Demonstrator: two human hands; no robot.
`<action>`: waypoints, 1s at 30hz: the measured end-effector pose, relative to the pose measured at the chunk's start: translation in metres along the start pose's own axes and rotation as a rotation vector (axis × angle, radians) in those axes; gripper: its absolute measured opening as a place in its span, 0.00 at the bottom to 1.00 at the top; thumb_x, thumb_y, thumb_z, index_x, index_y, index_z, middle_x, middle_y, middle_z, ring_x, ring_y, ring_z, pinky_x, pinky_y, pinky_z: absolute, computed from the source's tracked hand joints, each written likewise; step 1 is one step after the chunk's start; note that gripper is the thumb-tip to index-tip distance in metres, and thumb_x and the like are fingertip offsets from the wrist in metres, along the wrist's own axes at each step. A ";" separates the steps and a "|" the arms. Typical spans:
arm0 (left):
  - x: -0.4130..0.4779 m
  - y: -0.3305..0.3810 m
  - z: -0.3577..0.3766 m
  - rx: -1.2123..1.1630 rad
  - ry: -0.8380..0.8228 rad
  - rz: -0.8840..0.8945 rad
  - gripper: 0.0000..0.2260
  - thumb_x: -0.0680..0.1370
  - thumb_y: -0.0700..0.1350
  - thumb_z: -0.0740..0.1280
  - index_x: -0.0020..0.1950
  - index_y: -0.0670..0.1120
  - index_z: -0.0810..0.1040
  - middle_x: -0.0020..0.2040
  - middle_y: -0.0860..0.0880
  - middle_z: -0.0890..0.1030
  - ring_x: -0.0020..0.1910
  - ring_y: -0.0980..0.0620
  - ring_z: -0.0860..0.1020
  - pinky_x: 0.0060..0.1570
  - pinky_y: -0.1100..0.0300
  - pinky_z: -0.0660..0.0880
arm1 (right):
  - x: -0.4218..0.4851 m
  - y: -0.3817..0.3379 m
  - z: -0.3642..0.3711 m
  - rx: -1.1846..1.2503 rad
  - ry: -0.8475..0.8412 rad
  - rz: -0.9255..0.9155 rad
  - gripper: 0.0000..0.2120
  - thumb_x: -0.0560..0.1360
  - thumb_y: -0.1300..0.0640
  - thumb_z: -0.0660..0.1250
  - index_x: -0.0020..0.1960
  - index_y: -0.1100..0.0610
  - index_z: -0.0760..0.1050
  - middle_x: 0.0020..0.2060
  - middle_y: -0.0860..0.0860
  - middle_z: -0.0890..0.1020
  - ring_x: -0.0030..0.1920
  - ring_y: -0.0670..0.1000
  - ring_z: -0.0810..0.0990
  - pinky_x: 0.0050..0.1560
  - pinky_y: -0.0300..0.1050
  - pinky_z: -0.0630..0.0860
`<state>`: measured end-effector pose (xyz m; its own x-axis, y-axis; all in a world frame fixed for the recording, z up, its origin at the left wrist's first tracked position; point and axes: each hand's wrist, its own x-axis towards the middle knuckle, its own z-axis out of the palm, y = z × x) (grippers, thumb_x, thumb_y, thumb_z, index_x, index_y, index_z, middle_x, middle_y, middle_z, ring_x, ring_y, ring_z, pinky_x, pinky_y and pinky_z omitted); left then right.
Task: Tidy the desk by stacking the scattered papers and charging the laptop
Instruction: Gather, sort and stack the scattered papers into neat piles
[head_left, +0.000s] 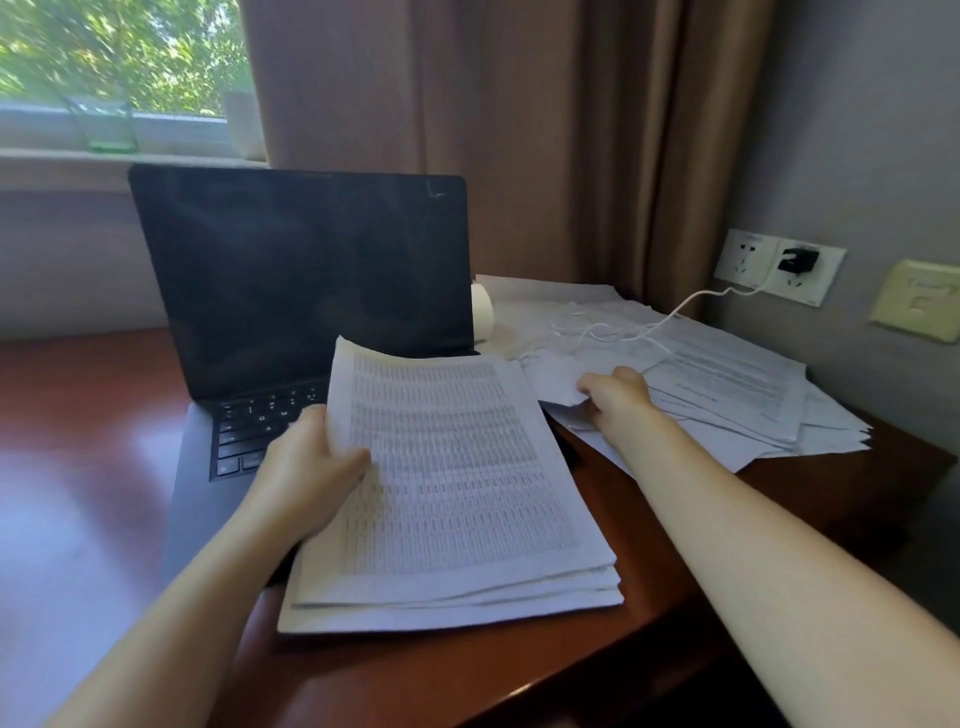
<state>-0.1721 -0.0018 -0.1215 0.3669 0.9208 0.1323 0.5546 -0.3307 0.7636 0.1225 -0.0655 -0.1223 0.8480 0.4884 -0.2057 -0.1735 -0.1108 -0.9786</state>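
Observation:
An open dark laptop (291, 270) with a black screen stands on the red-brown desk (93, 415). My left hand (306, 467) grips the left edge of a thick stack of printed papers (457, 493), held over the keyboard's right side. My right hand (615, 392) pinches the corner of a loose sheet (558, 379) in the scattered papers (727, 395) at the desk's right. A white charging cable (654, 325) lies across those papers and runs up to a black charger (797, 260) plugged into the wall socket (748, 257).
A brown curtain (519, 130) hangs behind the desk. A green glass (106, 124) stands on the windowsill at the upper left. A small white cylinder (482, 312) sits just right of the laptop screen. A yellowish wall plate (919, 299) is mounted at far right.

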 end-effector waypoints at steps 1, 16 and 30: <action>-0.002 0.001 0.001 0.017 0.006 0.024 0.11 0.74 0.42 0.66 0.55 0.47 0.71 0.45 0.51 0.76 0.42 0.55 0.74 0.34 0.59 0.68 | 0.003 0.000 0.003 -0.030 0.006 0.001 0.27 0.71 0.68 0.62 0.69 0.58 0.62 0.60 0.58 0.69 0.58 0.58 0.71 0.64 0.50 0.67; -0.011 0.007 0.010 0.106 0.092 0.099 0.10 0.75 0.41 0.63 0.56 0.47 0.73 0.46 0.50 0.78 0.46 0.49 0.74 0.40 0.53 0.70 | -0.047 0.004 -0.124 -0.288 0.169 -0.183 0.25 0.77 0.69 0.56 0.73 0.59 0.64 0.70 0.56 0.66 0.66 0.58 0.69 0.62 0.49 0.69; -0.031 0.019 0.014 0.094 0.162 0.246 0.23 0.75 0.36 0.64 0.70 0.47 0.71 0.58 0.49 0.79 0.57 0.46 0.76 0.52 0.51 0.72 | -0.061 0.011 -0.148 -0.281 0.183 -0.161 0.08 0.75 0.69 0.59 0.48 0.62 0.76 0.34 0.53 0.75 0.30 0.53 0.73 0.27 0.41 0.67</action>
<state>-0.1624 -0.0392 -0.1193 0.3789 0.8293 0.4107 0.5333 -0.5583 0.6355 0.1424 -0.2245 -0.1195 0.9332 0.3588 -0.0194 0.0921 -0.2912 -0.9522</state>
